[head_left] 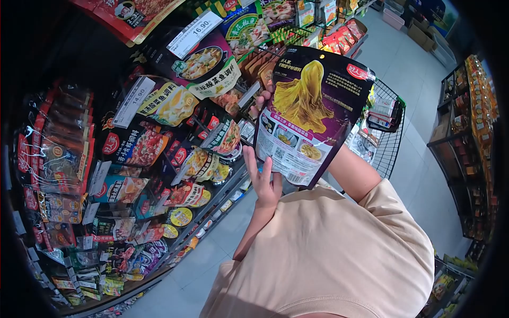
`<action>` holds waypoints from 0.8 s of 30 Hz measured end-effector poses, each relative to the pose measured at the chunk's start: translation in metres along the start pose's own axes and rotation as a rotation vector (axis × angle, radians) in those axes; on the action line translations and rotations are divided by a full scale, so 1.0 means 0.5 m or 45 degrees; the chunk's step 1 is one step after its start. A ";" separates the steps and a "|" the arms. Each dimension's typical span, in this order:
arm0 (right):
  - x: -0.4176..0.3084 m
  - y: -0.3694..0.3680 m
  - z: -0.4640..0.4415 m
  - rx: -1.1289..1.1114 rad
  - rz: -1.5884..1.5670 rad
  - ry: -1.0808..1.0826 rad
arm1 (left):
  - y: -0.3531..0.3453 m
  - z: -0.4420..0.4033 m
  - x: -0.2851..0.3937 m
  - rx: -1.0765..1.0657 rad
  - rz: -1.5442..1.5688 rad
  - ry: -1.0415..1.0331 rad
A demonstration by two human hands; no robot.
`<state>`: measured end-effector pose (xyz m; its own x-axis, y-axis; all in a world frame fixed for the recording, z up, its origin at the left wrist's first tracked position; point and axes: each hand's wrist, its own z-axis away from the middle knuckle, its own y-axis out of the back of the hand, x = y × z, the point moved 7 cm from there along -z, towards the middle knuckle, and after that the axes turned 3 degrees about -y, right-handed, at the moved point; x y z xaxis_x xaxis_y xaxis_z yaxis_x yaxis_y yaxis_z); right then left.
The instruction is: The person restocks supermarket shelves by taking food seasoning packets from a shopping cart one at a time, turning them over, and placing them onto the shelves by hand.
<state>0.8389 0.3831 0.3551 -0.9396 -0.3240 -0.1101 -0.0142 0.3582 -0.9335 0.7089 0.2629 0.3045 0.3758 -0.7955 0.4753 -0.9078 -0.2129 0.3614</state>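
Note:
A dark purple pouch (313, 116) with a yellow leafy vegetable printed on it is held up, its printed panel towards the camera. My left hand (263, 180) is at its lower left edge, one digit over the front and other fingers beside the edge. From the right sleeve my right arm passes behind the pouch. Fingertips of my right hand (261, 100) show at the pouch's upper left edge; the rest of that hand is hidden. Close by on the left hang similar pouches, one purple (204, 66) beneath a 16.90 price tag (195, 34).
Shelves of hanging packets (122, 191) fill the left side. A black wire cart (389, 151) holding goods stands behind the pouch and right arm. Another stocked shelf (466, 138) lines the right, across the tiled floor (424, 185). Boxes (421, 36) lie at the far end.

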 end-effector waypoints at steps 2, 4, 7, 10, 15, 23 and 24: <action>-0.008 0.009 0.013 0.067 -0.020 0.015 | 0.000 -0.010 0.005 -0.029 0.014 -0.039; -0.016 0.031 0.029 0.213 0.047 0.046 | 0.000 -0.015 0.005 -0.022 0.074 -0.051; -0.024 0.055 0.041 0.244 0.099 0.027 | -0.001 -0.023 0.014 -0.045 0.156 -0.076; -0.033 0.070 0.044 0.325 0.130 0.096 | -0.006 -0.018 0.010 -0.063 0.209 -0.049; -0.050 0.126 0.049 0.494 0.156 0.204 | -0.014 0.001 -0.021 0.064 0.359 0.127; -0.028 0.051 0.088 1.002 0.924 0.615 | -0.013 0.045 -0.074 0.454 0.733 0.443; -0.031 0.023 0.091 1.001 1.118 0.635 | -0.013 0.067 -0.107 0.588 0.865 0.659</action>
<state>0.8691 0.3522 0.3307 -0.5590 0.1804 -0.8093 0.7178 -0.3834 -0.5812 0.6882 0.2878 0.2498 -0.3202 -0.5067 0.8004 -0.9038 -0.0899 -0.4184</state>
